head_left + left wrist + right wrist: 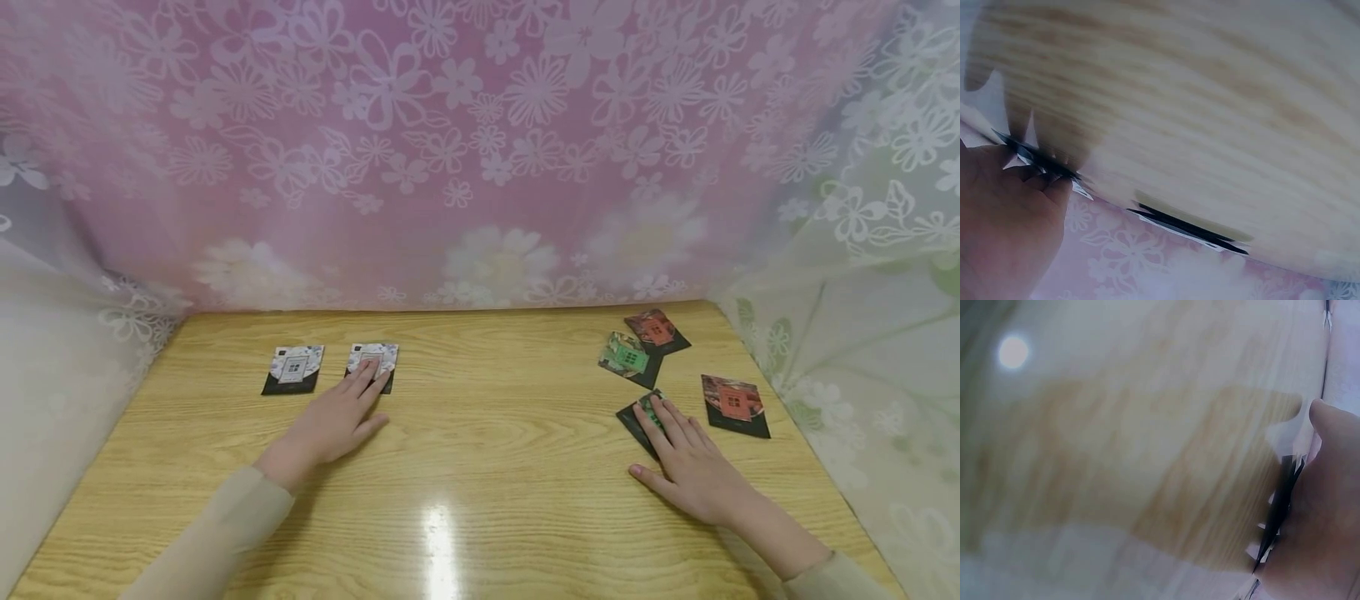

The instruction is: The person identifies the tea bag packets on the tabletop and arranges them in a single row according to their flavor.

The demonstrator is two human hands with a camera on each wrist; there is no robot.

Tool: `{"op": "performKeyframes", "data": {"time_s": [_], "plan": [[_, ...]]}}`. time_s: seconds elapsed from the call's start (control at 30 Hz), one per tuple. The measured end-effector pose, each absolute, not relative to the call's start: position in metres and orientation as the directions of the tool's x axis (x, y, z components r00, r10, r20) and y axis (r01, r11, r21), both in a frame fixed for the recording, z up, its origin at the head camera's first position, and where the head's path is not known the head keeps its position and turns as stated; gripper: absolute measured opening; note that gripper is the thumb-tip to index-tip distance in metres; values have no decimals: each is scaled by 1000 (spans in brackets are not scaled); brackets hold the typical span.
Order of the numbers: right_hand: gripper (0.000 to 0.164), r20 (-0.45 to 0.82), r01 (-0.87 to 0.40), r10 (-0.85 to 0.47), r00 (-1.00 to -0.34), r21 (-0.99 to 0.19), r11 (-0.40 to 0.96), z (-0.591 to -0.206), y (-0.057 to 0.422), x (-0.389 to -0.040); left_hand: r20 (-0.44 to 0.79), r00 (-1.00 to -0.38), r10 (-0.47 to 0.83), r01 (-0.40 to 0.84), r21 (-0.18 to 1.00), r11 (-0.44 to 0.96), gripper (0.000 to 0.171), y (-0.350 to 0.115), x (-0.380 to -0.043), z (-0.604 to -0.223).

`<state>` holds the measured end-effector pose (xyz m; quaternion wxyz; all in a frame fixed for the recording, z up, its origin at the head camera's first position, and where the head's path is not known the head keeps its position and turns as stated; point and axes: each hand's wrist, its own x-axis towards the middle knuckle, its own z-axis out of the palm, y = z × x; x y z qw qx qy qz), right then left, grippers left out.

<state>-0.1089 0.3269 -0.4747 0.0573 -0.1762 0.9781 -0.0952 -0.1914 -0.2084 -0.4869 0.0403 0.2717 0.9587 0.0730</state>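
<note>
My left hand (333,423) rests with straight fingers on a small flat packet with a white patterned top and black bottom (384,353), partly covering it. A matching white-and-black packet (293,368) lies just to its left. On the right side, my right hand (696,473) lies with fingers extended over a green-and-black packet (634,423), its thumb spread out beside it. Each wrist view shows the pressed packet edge-on as a dark strip, the left packet (1038,159) below that hand's fingers and the right packet (1282,500) along the palm side.
Beyond the right hand, another green-and-black packet (628,358) overlaps a red-and-black packet (657,330). A second red-and-black packet (735,405) lies near the right edge of the wooden table (495,400). Flowered curtains (480,167) hang behind and at both sides.
</note>
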Motion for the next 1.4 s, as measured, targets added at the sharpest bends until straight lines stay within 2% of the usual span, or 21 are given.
{"op": "performKeyframes", "data": {"time_s": [0.87, 1.4], "plan": [[92, -71, -341, -360, -930, -196, 919, -476, 327, -109, -65, -858, 510, 493, 182, 851, 86, -213, -189, -487], [87, -81, -444, -461, -884, -164, 881, -471, 302, -129, -60, -855, 514, 499, 169, 850, 93, -212, -188, -488]]}}
